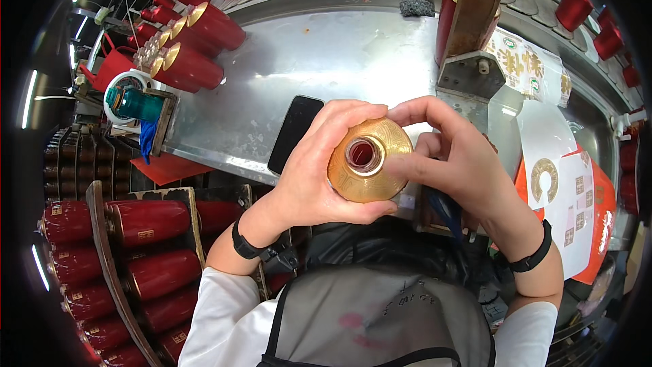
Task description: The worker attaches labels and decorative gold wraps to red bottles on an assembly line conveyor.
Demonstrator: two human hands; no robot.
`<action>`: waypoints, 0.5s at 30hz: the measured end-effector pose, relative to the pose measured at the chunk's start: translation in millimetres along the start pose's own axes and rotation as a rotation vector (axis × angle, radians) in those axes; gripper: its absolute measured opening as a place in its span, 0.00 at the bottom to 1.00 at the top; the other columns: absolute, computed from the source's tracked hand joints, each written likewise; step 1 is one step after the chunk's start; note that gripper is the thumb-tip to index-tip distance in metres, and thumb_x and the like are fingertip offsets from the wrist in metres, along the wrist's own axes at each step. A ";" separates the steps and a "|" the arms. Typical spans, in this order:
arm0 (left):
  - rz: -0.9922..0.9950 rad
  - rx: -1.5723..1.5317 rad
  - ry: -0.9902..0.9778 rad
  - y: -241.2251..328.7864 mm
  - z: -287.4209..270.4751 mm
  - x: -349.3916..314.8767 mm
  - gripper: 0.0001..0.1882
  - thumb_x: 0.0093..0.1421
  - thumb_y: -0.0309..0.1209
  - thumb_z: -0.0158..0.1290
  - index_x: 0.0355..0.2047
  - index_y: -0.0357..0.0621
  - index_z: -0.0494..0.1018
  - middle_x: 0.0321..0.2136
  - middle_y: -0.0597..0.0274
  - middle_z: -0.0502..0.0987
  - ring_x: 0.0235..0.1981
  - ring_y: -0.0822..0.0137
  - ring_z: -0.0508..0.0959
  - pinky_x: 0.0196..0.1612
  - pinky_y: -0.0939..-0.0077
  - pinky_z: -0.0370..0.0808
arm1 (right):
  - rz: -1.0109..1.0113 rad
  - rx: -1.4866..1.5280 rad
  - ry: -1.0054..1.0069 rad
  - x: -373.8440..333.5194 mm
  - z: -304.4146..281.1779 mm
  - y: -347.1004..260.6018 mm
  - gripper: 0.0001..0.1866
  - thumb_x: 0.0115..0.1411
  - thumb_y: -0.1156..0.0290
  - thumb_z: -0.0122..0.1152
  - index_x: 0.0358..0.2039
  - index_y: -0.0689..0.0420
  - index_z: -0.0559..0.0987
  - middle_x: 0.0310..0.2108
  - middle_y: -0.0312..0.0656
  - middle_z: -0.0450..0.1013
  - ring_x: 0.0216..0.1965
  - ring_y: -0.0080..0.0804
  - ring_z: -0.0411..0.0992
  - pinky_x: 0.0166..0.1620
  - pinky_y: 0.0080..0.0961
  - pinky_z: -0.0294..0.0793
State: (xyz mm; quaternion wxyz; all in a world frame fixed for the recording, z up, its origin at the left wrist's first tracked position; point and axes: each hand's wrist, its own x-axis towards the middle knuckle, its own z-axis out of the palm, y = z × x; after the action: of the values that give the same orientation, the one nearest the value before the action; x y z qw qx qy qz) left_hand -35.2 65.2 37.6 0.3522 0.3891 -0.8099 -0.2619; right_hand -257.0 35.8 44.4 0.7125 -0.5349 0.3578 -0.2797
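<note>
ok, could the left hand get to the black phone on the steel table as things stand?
Probably not right away: the left hand is wrapped around the gold bottle. The flat black phone lies just beside it on the steel table, uncovered.

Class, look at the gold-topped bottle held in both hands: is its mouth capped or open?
Open. The gold bottle top shows a bare round mouth with a dark reddish inside and no cap, while the left hand and right hand grip it.
</note>
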 end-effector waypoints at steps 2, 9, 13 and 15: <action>-0.002 0.004 -0.003 -0.2 -0.4 0.0 0.48 0.36 0.39 0.74 0.57 0.41 0.66 0.50 0.52 0.71 0.53 0.52 0.71 0.56 0.62 0.68 | -0.012 0.004 0.029 2.6 2.1 3.0 0.27 0.52 0.66 0.74 0.48 0.63 0.73 0.42 0.35 0.73 0.23 0.11 0.65 0.27 0.10 0.66; -0.001 0.002 -0.027 -0.6 -2.1 0.2 0.48 0.35 0.39 0.74 0.58 0.41 0.65 0.50 0.52 0.71 0.53 0.52 0.71 0.56 0.61 0.68 | 0.072 0.185 0.010 -2.5 3.9 -2.2 0.29 0.51 0.64 0.75 0.48 0.63 0.72 0.42 0.35 0.73 0.24 0.12 0.65 0.29 0.11 0.67; -0.014 -0.032 -0.023 -1.6 -0.6 -0.5 0.48 0.35 0.39 0.74 0.58 0.41 0.66 0.50 0.52 0.71 0.53 0.52 0.71 0.56 0.61 0.68 | -0.053 -0.063 0.043 -5.8 7.4 5.6 0.33 0.48 0.61 0.77 0.50 0.62 0.71 0.44 0.36 0.72 0.27 0.15 0.65 0.31 0.13 0.69; -0.013 -0.021 -0.035 -0.7 -1.4 0.7 0.48 0.35 0.38 0.74 0.58 0.41 0.66 0.50 0.52 0.71 0.53 0.52 0.71 0.56 0.61 0.68 | -0.096 -0.132 0.067 -6.2 8.1 6.7 0.35 0.46 0.60 0.78 0.50 0.62 0.71 0.45 0.36 0.72 0.28 0.15 0.66 0.32 0.14 0.70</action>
State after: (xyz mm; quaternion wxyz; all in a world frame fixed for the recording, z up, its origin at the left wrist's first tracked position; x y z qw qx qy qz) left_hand -34.1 64.0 38.2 0.3404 0.3861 -0.8105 -0.2795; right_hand -254.0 47.1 40.7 0.6489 -0.5878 0.3729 -0.3071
